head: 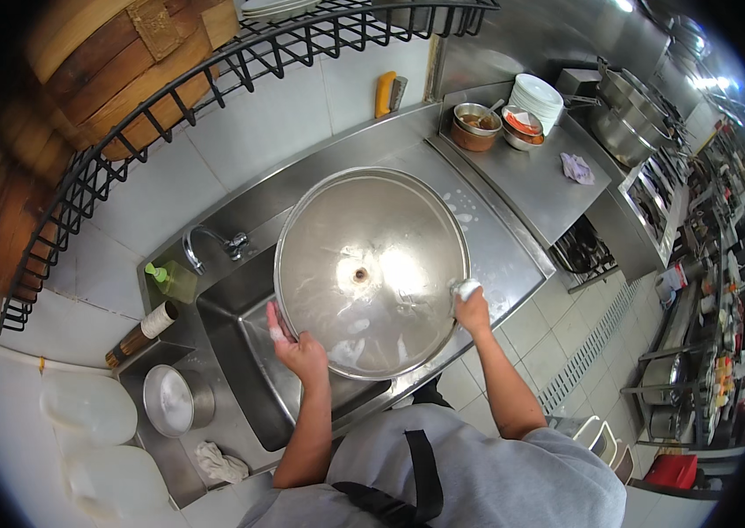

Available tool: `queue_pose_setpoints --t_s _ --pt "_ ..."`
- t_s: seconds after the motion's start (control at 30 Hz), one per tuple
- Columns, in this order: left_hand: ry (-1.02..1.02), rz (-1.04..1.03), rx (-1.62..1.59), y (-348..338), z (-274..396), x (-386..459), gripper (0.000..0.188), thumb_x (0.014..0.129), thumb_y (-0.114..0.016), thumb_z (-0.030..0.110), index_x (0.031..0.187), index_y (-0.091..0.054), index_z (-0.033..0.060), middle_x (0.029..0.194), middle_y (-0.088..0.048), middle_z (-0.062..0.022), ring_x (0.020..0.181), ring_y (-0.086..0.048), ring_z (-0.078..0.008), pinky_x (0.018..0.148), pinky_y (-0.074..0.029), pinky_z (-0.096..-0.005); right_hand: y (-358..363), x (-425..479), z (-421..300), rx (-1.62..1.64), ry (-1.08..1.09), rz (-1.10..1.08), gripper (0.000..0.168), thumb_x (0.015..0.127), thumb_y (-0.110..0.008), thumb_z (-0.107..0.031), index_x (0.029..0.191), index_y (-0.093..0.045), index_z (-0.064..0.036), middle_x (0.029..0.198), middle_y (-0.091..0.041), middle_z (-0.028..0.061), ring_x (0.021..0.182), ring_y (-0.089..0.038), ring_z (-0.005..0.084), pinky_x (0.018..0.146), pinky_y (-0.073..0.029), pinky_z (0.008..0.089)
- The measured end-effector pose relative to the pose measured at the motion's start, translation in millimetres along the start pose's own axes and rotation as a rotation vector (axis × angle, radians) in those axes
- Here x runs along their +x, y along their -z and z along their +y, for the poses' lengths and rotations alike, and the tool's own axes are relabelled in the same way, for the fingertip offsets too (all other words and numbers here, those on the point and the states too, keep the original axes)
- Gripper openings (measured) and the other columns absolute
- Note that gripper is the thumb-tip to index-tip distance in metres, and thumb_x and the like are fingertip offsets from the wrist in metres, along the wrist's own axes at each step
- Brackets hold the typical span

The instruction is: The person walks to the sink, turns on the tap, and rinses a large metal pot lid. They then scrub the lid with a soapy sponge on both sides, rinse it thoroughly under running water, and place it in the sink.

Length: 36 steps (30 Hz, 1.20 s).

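Observation:
A large round metal lid (372, 224) lies partly over the steel sink (240, 356) and partly over the drainboard beside it. Its centre has a small brownish spot, and soapy streaks mark its lower half. My left hand (303, 353) grips the lid's lower left rim, with suds on the fingers. At the right rim, my right hand (475, 311) presses a foamy scrubbing pad (465, 288) against the lid; the pad is mostly covered by foam and fingers.
A faucet (214, 244) and green soap bottle (171, 280) stand behind the sink. Left are a bamboo brush (141, 333), a pot of suds (178, 401) and a cloth (221, 462). Bowls (477, 124) and stacked plates (536, 99) occupy the right counter. A wire rack (181, 109) hangs overhead.

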<state>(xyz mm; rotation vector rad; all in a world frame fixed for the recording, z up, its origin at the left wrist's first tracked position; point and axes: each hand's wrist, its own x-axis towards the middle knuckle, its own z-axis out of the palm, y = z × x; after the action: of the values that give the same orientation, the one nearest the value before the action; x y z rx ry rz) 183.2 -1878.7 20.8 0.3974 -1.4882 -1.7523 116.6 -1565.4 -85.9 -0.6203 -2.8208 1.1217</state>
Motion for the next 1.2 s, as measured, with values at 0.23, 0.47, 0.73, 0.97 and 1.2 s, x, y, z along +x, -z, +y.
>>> queue_pose_setpoints --t_s 0.23,0.47,0.73,0.97,1.2 --pt "0.026 -0.176 0.128 -3.4 10.7 0.9 0.079 0.070 -0.035 -0.020 0.146 -0.040 -0.0021 0.134 -0.057 -0.0168 0.120 -0.057 -0.0210 0.105 -0.040 -0.0291 48.6 25.5 -66.6 -0.591 0.655 0.042 0.061 0.085 -0.061 -0.019 0.140 -0.042 -0.001 0.138 -0.046 0.0322 0.133 -0.039 0.0466 0.111 -0.031 0.0522" --pt "0.019 -0.163 0.125 -8.1 -0.3 2.8 0.078 0.070 -0.034 -0.019 0.145 -0.042 -0.0028 0.133 -0.058 -0.0165 0.118 -0.058 -0.0205 0.103 -0.042 -0.0285 -78.5 -73.6 -74.0 -0.254 0.710 -0.829 0.078 0.090 -0.054 -0.034 0.155 -0.022 -0.006 0.157 -0.024 0.0275 0.143 -0.028 0.0432 0.118 -0.024 0.0448" --pt "0.015 -0.201 0.105 17.3 -15.4 17.3 0.074 0.073 -0.036 -0.016 0.145 -0.044 -0.0016 0.135 -0.058 -0.0163 0.121 -0.057 -0.0187 0.103 -0.041 -0.0285 -44.8 5.7 -50.6 -1.046 0.959 -0.362 0.062 0.091 -0.051 -0.017 0.151 -0.037 -0.017 0.161 -0.019 0.0212 0.148 -0.020 0.0407 0.116 -0.022 0.0573" --pt "0.050 -0.230 -0.040 1.4 -20.2 13.1 0.076 0.073 -0.038 -0.017 0.147 -0.039 -0.0023 0.140 -0.052 -0.0167 0.123 -0.055 -0.0196 0.105 -0.040 -0.0291 -111.1 -55.9 -101.1 -0.408 0.626 -0.596 0.065 0.081 -0.057 -0.012 0.143 -0.042 0.001 0.140 -0.045 0.0345 0.134 -0.040 0.0460 0.114 -0.031 0.0483" --pt "0.024 -0.262 0.139 11.4 -12.2 22.8 0.079 0.071 -0.038 -0.017 0.147 -0.042 0.0028 0.137 -0.057 -0.0141 0.117 -0.057 -0.0164 0.099 -0.043 -0.0255 -29.9 -17.7 -52.5 -0.144 1.169 -0.773 0.042 0.087 -0.056 -0.013 0.129 -0.061 -0.014 0.151 -0.039 0.0174 0.135 -0.041 0.0361 0.114 -0.031 0.0445"
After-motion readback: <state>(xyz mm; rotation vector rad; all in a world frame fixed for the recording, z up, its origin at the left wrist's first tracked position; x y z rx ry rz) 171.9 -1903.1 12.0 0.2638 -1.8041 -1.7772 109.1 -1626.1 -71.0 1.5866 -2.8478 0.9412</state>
